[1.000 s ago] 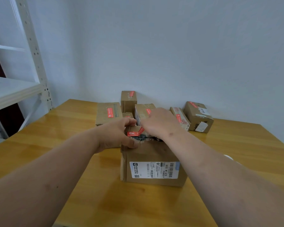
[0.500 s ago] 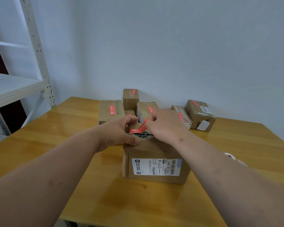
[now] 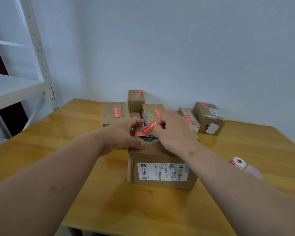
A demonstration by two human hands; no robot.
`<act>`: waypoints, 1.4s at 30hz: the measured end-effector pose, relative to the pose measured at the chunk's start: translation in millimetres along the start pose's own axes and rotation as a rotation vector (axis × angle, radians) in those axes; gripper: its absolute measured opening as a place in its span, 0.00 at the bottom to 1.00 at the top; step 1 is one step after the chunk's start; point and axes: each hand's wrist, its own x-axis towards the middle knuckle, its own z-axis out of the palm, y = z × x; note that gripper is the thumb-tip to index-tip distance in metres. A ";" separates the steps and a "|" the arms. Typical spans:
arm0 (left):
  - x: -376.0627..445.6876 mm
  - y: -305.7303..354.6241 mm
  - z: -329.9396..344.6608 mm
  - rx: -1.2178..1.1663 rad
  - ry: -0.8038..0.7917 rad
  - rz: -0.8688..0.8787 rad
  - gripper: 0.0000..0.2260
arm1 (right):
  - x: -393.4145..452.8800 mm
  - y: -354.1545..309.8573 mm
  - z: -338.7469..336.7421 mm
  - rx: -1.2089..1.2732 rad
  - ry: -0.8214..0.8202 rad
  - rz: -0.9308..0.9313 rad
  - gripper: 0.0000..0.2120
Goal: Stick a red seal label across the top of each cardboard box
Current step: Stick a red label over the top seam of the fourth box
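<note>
The tabletop (image 3: 78,150) carries all the work items. Its near edge runs below the person's forearms and its right edge falls away to the right. A white shelving unit (image 3: 32,68) stands off the left corner. Bare surface lies to the left, in front of and to the right of the near box; judged from this, that box can be slid or turned either way without obstruction.

The near box (image 3: 160,171) sits centrally, shipping sticker facing the camera. The left hand (image 3: 121,137) braces its top left edge, fingers curled over the rim and thumb pressed on the front face. Behind it, well clear of the near edge, stand the sealed boxes (image 3: 115,113), each already bearing a red strip. They stand close behind the working hands; a backward sweep of the right hand could knock one.

The right hand (image 3: 175,133) pinches the far end of the red seal label (image 3: 146,129) between closed fingers. The label's near end rests on the box top; the far end is raised and tilted.

Probable faults:
- The raised end folds onto itself, caused by slack in the strip.
- The label lands skewed or wrinkled, caused by uneven lowering.
- The top near the label looks dark and uneven, so adhesion there may be poor.

The label roll (image 3: 238,163) lies to the right, near the right forearm, which could nudge it toward the edge.
</note>
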 end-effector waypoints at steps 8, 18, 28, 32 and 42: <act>-0.3 -1.8 -0.4 -0.023 0.000 0.008 0.38 | 15.4 -11.6 -6.9 0.064 -0.107 0.066 0.16; -0.6 -1.1 0.6 -0.030 0.003 0.023 0.35 | 22.8 -18.5 -10.7 0.175 -0.114 0.118 0.14; 0.1 -5.3 0.3 -0.055 -0.003 0.039 0.34 | 18.6 -13.0 -10.0 0.180 -0.060 0.048 0.19; -0.2 -5.0 0.5 -0.036 0.001 0.046 0.34 | 15.7 -13.6 -6.2 0.170 -0.022 -0.013 0.16; -1.1 -4.1 -0.7 -0.018 -0.002 0.039 0.32 | 13.5 -13.8 -4.9 0.107 0.046 -0.107 0.11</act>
